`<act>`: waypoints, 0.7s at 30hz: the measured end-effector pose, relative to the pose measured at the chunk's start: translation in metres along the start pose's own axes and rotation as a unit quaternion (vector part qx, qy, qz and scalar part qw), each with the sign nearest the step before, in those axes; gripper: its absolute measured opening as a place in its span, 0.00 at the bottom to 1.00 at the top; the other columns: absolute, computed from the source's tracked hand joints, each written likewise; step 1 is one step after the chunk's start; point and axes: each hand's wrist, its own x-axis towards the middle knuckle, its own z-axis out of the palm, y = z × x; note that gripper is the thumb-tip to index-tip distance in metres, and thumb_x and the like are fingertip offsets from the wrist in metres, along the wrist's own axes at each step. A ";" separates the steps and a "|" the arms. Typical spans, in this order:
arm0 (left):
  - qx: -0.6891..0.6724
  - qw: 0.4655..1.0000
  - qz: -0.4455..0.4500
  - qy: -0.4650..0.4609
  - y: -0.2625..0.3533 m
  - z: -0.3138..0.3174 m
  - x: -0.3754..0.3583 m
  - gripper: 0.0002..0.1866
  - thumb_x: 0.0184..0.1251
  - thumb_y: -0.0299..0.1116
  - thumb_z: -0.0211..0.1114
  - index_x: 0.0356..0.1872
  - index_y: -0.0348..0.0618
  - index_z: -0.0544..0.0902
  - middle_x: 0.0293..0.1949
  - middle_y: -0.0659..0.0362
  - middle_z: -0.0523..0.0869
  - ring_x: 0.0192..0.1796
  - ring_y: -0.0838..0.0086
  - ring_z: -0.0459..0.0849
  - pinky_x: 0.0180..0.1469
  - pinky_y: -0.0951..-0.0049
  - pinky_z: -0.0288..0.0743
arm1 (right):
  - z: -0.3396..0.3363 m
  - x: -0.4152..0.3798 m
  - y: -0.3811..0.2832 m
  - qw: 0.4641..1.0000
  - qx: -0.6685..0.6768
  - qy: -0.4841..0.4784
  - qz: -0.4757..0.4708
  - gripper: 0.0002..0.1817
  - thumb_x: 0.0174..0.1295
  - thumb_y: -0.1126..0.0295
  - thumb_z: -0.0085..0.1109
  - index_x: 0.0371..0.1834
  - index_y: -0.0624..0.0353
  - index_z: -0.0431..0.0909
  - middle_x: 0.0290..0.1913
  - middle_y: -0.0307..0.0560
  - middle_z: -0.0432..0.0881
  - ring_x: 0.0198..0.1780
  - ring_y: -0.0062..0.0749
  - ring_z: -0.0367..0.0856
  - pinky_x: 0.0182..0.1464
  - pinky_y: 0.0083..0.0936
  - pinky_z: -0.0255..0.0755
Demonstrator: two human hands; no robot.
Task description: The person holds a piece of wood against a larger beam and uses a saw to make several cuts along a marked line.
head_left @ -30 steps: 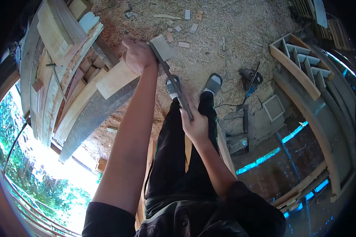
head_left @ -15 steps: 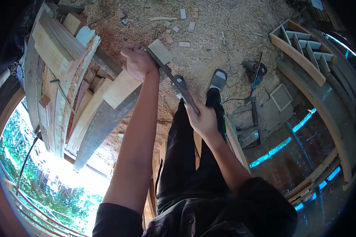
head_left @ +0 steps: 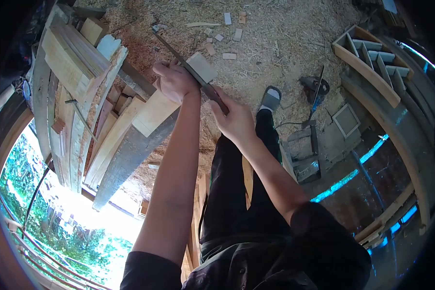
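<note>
A long, narrow dark saw (head_left: pixel 182 63) runs diagonally from upper left down to my right hand (head_left: pixel 235 117), whose fingers are wrapped round its handle. Its blade lies across a pale board (head_left: pixel 152 111), and the board's end piece (head_left: pixel 202 67) shows on the far side of the blade. My left hand (head_left: pixel 178 83) presses on the board just left of the blade, its fingers curled over the wood and partly hidden.
Stacked boards (head_left: pixel 72 63) lean at the left. A circular power tool (head_left: pixel 314 89) with a cord lies right of my sandalled foot (head_left: pixel 270 99). A divided wooden tray (head_left: pixel 372 60) stands at the upper right. Small offcuts (head_left: pixel 229 56) lie on the shavings-covered floor.
My right hand has moved up and to the left, pushing the saw forward so more blade shows beyond my left hand. My left hand remains on the board; the view has shifted slightly.
</note>
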 end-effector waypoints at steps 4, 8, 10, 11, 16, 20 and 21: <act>0.002 1.000 0.011 0.008 0.000 0.001 0.000 0.09 0.77 0.33 0.57 0.51 0.45 0.71 0.37 0.45 0.92 0.45 0.39 0.90 0.48 0.43 0.80 | -0.008 -0.068 0.038 0.998 0.044 0.047 -0.014 0.27 0.74 0.59 0.67 0.75 0.49 0.81 0.43 0.63 0.92 0.41 0.55 0.93 0.43 0.41 0.86; -0.006 0.999 0.036 0.027 -0.002 0.003 -0.001 0.07 0.77 0.32 0.56 0.49 0.45 0.72 0.36 0.47 0.93 0.43 0.40 0.89 0.48 0.42 0.79 | -0.021 -0.087 0.050 0.999 0.021 0.006 0.050 0.28 0.74 0.59 0.67 0.76 0.49 0.80 0.42 0.61 0.92 0.41 0.55 0.93 0.43 0.41 0.86; -0.007 1.000 0.013 0.005 0.004 -0.005 -0.001 0.07 0.77 0.32 0.56 0.50 0.45 0.72 0.36 0.47 0.93 0.43 0.40 0.90 0.49 0.43 0.79 | 0.002 -0.033 0.027 0.998 0.024 0.048 -0.044 0.28 0.74 0.60 0.67 0.77 0.49 0.80 0.44 0.60 0.93 0.43 0.52 0.94 0.43 0.38 0.86; -0.008 1.000 -0.011 -0.018 0.007 -0.006 -0.001 0.07 0.77 0.32 0.55 0.50 0.45 0.71 0.37 0.48 0.93 0.43 0.41 0.90 0.49 0.44 0.79 | -0.001 -0.015 0.010 0.997 0.023 0.047 -0.051 0.28 0.74 0.60 0.67 0.77 0.49 0.80 0.44 0.60 0.93 0.43 0.52 0.94 0.43 0.38 0.86; -0.030 1.000 0.007 0.007 0.001 0.004 -0.001 0.06 0.77 0.32 0.55 0.50 0.46 0.71 0.34 0.49 0.93 0.41 0.41 0.90 0.49 0.45 0.79 | -0.010 -0.078 0.050 0.999 0.024 0.023 0.014 0.28 0.74 0.59 0.68 0.75 0.51 0.80 0.39 0.60 0.92 0.37 0.55 0.93 0.40 0.41 0.85; 0.006 0.999 0.039 0.022 -0.002 0.004 -0.002 0.06 0.77 0.31 0.54 0.49 0.47 0.70 0.31 0.49 0.93 0.38 0.41 0.90 0.51 0.45 0.78 | -0.013 -0.081 0.045 0.998 0.045 0.046 -0.004 0.28 0.74 0.59 0.67 0.75 0.52 0.80 0.35 0.61 0.91 0.34 0.58 0.91 0.37 0.44 0.84; 0.004 0.999 0.038 0.024 -0.001 0.003 -0.001 0.06 0.77 0.31 0.54 0.49 0.47 0.70 0.31 0.49 0.93 0.38 0.41 0.90 0.51 0.45 0.78 | 0.000 -0.046 0.025 0.999 0.023 0.035 -0.002 0.28 0.74 0.59 0.67 0.75 0.52 0.80 0.35 0.62 0.90 0.34 0.57 0.91 0.36 0.44 0.83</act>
